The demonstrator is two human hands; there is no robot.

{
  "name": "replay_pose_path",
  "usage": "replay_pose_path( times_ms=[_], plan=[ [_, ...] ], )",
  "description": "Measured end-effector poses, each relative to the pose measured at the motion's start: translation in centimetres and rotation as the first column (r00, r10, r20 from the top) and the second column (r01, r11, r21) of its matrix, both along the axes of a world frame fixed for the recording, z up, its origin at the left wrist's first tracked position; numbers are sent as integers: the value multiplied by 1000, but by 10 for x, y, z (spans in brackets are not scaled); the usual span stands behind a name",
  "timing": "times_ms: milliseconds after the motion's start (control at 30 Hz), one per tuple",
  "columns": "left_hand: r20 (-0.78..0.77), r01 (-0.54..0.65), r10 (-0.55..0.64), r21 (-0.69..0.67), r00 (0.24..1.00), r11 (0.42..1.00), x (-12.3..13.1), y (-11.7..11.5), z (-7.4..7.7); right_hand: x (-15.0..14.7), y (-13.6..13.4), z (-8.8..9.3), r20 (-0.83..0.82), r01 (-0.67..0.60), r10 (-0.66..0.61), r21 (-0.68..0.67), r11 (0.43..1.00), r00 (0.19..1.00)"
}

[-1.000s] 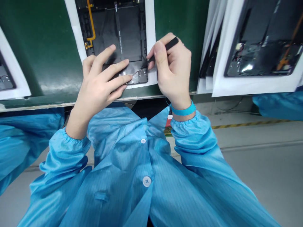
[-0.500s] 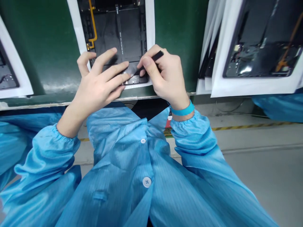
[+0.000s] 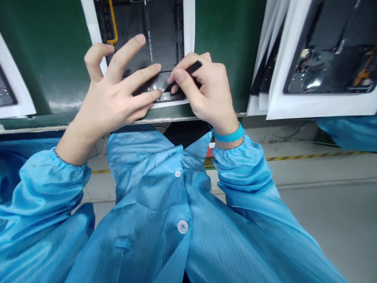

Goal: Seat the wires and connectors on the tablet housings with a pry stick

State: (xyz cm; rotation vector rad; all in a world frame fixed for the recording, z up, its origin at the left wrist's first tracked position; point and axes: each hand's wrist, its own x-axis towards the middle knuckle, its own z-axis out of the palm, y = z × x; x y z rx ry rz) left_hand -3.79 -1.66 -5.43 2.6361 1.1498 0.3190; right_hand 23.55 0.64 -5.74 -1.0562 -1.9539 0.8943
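A dark tablet-like device with its insides exposed (image 3: 165, 43) lies on white paper (image 3: 189, 27) in front of me, an orange flex cable (image 3: 113, 23) along its left side. My left hand (image 3: 114, 92) is spread over the device's lower left part, with some fingertips down near its lower edge and others raised. My right hand (image 3: 206, 86) pinches a slim black tool, like tweezers or a pry stick (image 3: 194, 67), at the lower right. The tool's tip is beside a left fingertip, close to the device's lower edge. Whether the tip touches anything cannot be made out.
More opened devices lie on white paper, one at the right (image 3: 332, 55) and one partly seen at the far left (image 3: 6, 92). Papers (image 3: 262, 74) overlap beside the right device. The green tabletop (image 3: 224, 27) ends at a worn front edge. Blue fabric (image 3: 350, 131) shows at the right.
My left hand has shifted left and slightly up, its raised fingers higher over the device. My right hand keeps the black tool at nearly the same spot. The view has moved slightly.
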Motion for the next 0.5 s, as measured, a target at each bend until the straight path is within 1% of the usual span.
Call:
replay_pose_path(
  times_ms=[133, 233, 300, 433, 500],
  plan=[
    [-47, 65, -63, 25, 997, 998, -3, 7, 7, 0, 1, 0, -3, -14, 14, 27, 1000, 1000],
    [-28, 59, -60, -40, 998, 997, -3, 13, 10, -1, 1, 0, -17, -28, 29, 44, 999, 999],
    [-6, 63, -64, -109, 998, 992, -2, 17, 14, -1, 1, -1, -37, -24, 26, 66, 998, 999],
    [3, 78, -79, -182, 997, 980, 3, 24, 27, -1, 1, -1, -67, -27, 32, 77, 997, 997],
    [-16, 95, -100, -189, 995, 977, 5, 27, 34, -1, 1, -1, -38, -27, 30, 73, 997, 999]
  ],
)
